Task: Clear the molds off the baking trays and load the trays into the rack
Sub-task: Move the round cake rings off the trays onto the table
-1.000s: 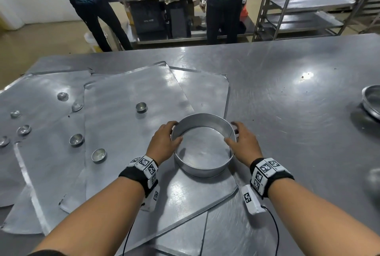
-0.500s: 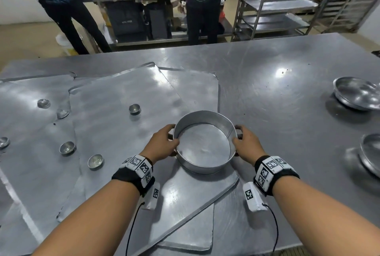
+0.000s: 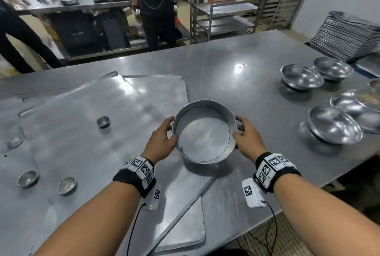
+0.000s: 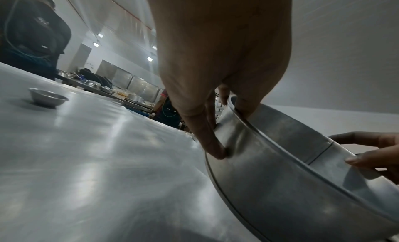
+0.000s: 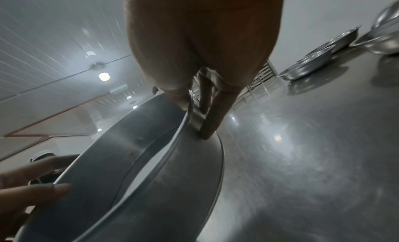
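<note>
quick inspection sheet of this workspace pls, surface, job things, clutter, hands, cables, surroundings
surface: steel table, scuffed, glare spots.
job's things: round cake mold held over the corner of the top baking tray; whether lifted clear cannot be told. Trays overlap loosely. One small mold on that tray, two more at near left.
clutter: metal bowls along the table's right side; stack of trays at the far right corner.
grippers: left hand and right hand pinch the mold's rim from opposite sides.
cables: black lead from the right wristband hangs past the table edge; another under the left forearm.
surroundings: tray rack behind the table; a person stands nearby.
</note>
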Tool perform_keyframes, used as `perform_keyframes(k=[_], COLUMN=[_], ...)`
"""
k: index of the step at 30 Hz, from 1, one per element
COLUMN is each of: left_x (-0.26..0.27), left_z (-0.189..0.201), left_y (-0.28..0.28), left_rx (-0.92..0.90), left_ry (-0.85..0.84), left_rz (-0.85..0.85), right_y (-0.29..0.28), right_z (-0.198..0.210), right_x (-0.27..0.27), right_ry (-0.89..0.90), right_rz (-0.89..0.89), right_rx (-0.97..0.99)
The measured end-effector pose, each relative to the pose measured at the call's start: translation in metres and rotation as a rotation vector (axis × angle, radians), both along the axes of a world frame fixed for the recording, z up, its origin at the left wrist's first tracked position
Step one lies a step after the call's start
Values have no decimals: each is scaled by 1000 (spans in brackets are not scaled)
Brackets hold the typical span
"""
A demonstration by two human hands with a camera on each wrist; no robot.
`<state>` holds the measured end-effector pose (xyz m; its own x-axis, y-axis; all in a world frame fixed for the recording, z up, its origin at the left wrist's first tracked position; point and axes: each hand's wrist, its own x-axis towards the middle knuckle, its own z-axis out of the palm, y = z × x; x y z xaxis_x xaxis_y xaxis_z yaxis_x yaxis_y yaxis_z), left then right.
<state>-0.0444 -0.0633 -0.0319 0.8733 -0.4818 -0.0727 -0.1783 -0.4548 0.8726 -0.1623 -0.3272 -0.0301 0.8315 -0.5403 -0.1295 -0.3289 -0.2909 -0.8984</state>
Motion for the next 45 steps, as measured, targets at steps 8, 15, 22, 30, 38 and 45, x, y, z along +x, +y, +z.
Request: perform_keyframes(k=[8, 15, 22, 30, 38, 45], left_x=[-19, -43, -50, -60, -73, -76], left_z=[-4, -21, -26, -25, -26, -22], left_y=[-75, -116, -133, -148, -165, -167], left_rx=[-8, -2, 28, 64, 77, 124], left_ry=[-32, 59, 209, 278, 248, 194], left_rz=[-29, 37, 116, 158, 181, 215], right_y=[-70, -120, -148, -168, -189, -192], right_z=[1, -12, -17, -22, -29, -20], right_x=[-21, -28, -18, -14, -18, -7], right_ry=[-29, 48, 138, 183, 244, 284], right_rz=[-53, 43, 155, 217, 253, 346], right_rx=[-28, 18, 125, 109, -19, -319])
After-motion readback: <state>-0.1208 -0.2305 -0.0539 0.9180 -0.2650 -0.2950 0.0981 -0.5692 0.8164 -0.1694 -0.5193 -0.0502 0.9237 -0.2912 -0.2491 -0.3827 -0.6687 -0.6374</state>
